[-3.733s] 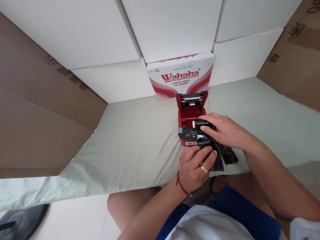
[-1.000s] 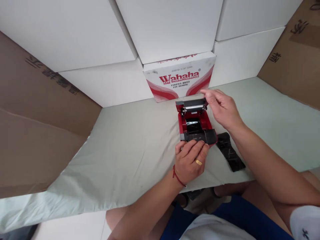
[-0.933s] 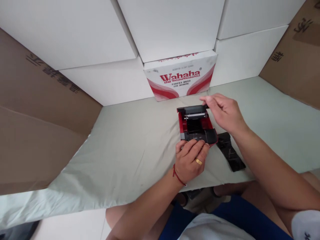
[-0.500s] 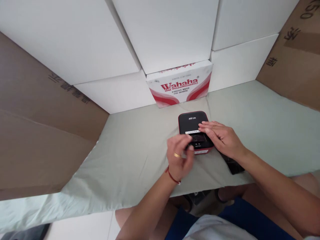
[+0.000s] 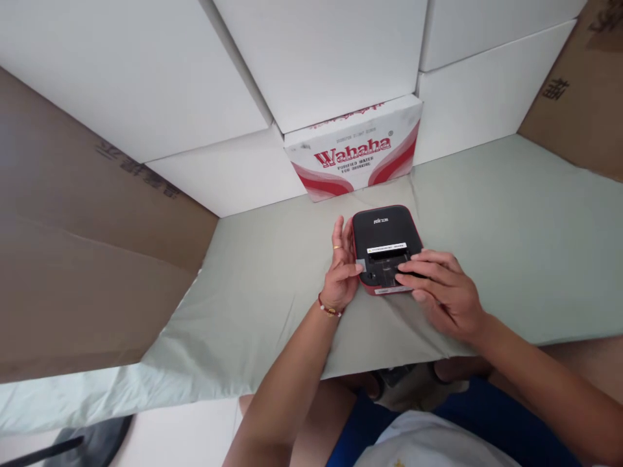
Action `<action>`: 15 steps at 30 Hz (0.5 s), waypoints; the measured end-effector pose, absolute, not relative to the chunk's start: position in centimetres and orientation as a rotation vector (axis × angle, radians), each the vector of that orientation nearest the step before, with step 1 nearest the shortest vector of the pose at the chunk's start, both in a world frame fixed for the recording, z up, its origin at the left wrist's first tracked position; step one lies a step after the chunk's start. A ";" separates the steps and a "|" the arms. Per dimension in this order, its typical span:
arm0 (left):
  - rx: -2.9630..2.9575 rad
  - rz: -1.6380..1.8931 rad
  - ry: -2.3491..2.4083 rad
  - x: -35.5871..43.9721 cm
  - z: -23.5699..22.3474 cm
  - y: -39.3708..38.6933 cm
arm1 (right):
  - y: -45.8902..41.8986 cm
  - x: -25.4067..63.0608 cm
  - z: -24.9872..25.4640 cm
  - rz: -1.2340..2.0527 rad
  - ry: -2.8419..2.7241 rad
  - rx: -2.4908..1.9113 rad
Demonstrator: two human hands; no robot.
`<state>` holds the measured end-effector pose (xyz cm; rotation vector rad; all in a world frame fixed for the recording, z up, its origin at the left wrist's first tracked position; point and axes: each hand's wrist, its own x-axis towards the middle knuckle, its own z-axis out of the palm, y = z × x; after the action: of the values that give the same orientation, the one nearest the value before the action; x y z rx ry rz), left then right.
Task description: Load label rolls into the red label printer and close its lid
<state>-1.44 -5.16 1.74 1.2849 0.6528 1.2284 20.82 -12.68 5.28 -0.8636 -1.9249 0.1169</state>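
A small black label printer (image 5: pixel 384 227) with red sides lies on the cloth in front of me. A white sticker strip runs across its top, and below it are a dark slot and a glossy, see-through front panel (image 5: pixel 388 275). My left hand (image 5: pixel 342 269) holds the printer's left side, fingers along the edge and thumb on a small grey tab (image 5: pixel 361 265) at the front left. My right hand (image 5: pixel 440 288) grips at the front right corner, with its fingertips on the glossy panel and the thumb close to the edge. The fingers hide that corner.
Behind the printer stands a white and red Wahaha carton (image 5: pixel 355 155) against stacked white boxes (image 5: pixel 321 58). Brown cardboard walls (image 5: pixel 73 259) close off both sides. Pale green cloth (image 5: pixel 253 279) covers the table, its front edge hanging near my lap.
My left hand has moved from the printer's front to its left side. My right hand has slid down towards the front corner. A dark glossy object under my right forearm no longer shows.
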 end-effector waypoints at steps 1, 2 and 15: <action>1.274 1.214 0.658 -1.4 1.6 -5.1 | -12.9 20.8 4.9 0.116 -1.908 -0.879; 1.262 1.198 0.668 -1.3 1.5 -4.9 | -13.0 20.8 4.5 0.122 -1.895 -0.891; 1.283 1.193 0.686 -2.6 -0.3 -4.3 | -11.9 21.5 6.5 0.212 -1.993 -0.818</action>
<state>-2.61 -4.34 -0.31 1.2830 0.6858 1.1930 21.48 -11.87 6.51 -0.8183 -1.9934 0.2120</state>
